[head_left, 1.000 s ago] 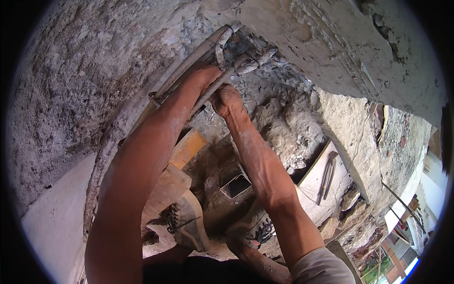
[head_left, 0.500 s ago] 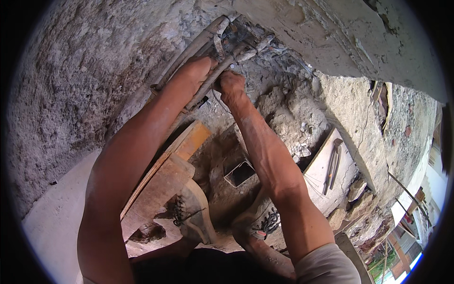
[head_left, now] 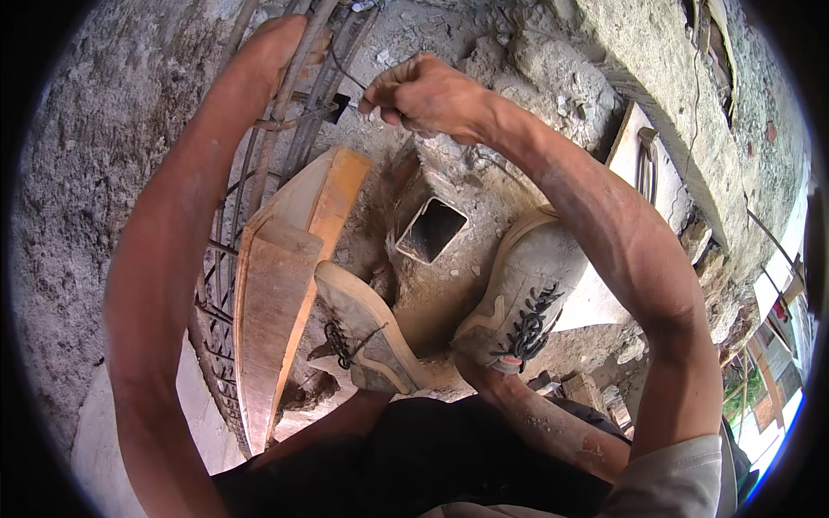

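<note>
Wire (head_left: 345, 72), thin and dark, is the main thing here: it bends down from near the left fingertips to the right hand (head_left: 425, 95), up near the top of the view and just right of a bunch of steel bars (head_left: 292, 86). The right hand has the lower end pinched between thumb and fingers, with the other fingers curled in.

The left hand (head_left: 275, 52) is tucked behind the front bar, fingertips poking out on the wire side. Honestly can't tell if those fingers are clamped on steel, on the wire's upper end or on neither, since the bar blocks too much.

Bit lower, a bent steel tie (head_left: 294, 123) goes across the bars. Left of the boots there's a wooden form (head_left: 272, 276), pretty dusty, with a yellowish edge. A square hollow tube (head_left: 433, 231) sits between that form and the right boot (head_left: 535, 276), open end facing up. The left boot (head_left: 367, 332) is right beside the wood. Over on the right, pincers (head_left: 647, 162) lie on a pale slab (head_left: 596, 298), just beyond the right forearm.
</note>
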The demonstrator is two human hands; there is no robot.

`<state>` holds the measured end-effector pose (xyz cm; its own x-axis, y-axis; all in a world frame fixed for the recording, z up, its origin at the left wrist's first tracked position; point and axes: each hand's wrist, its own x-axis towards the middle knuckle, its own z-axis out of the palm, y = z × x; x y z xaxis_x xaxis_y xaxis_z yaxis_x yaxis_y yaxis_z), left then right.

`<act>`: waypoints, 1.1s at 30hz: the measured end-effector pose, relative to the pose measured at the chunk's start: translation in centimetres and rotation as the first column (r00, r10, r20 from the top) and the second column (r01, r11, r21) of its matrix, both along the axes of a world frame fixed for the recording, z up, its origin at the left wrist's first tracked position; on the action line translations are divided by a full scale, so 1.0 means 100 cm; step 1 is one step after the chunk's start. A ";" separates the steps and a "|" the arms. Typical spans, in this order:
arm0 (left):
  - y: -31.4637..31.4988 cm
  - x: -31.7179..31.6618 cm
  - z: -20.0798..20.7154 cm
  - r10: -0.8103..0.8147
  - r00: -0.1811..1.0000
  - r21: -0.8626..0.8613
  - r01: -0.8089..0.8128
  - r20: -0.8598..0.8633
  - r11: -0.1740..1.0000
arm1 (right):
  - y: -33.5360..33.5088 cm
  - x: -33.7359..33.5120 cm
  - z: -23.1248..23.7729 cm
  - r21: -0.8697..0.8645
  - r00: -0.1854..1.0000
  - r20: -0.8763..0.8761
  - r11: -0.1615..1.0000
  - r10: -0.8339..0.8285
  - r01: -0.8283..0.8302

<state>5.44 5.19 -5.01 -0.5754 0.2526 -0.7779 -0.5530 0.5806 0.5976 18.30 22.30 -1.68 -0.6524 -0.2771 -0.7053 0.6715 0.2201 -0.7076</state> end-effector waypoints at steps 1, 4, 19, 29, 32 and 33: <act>-0.001 -0.006 -0.002 -0.050 0.999 0.017 0.049 0.012 0.999 | -0.014 -0.003 0.001 -0.028 0.988 -0.004 0.987 -0.157 0.157; -0.004 -0.011 -0.021 0.106 0.994 0.027 -0.106 -0.002 0.994 | -0.051 -0.029 0.018 0.041 0.930 0.164 0.944 -0.329 0.327; -0.004 -0.013 -0.026 -0.444 0.864 -0.282 0.376 -0.238 0.883 | -0.030 -0.041 -0.075 -0.179 0.789 0.192 0.770 -0.583 0.612; -0.001 -0.022 -0.039 -0.596 0.777 -0.299 0.530 -0.202 0.793 | -0.053 -0.055 -0.097 -0.143 0.581 0.378 0.575 -0.721 0.806; -0.003 -0.016 -0.031 -0.602 0.767 -0.218 0.562 -0.224 0.798 | -0.051 -0.067 -0.107 0.048 0.647 0.227 0.672 -0.728 0.739; -0.004 -0.015 -0.030 -0.564 0.797 -0.168 0.539 -0.217 0.826 | -0.045 -0.065 -0.123 0.086 0.745 0.102 0.752 -0.660 0.654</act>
<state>3.92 4.81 -8.03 -0.5351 0.5200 -0.6658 0.0356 0.8013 0.5972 11.77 17.81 -13.94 -0.5729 0.2203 -0.7895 0.7385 -0.2790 -0.6138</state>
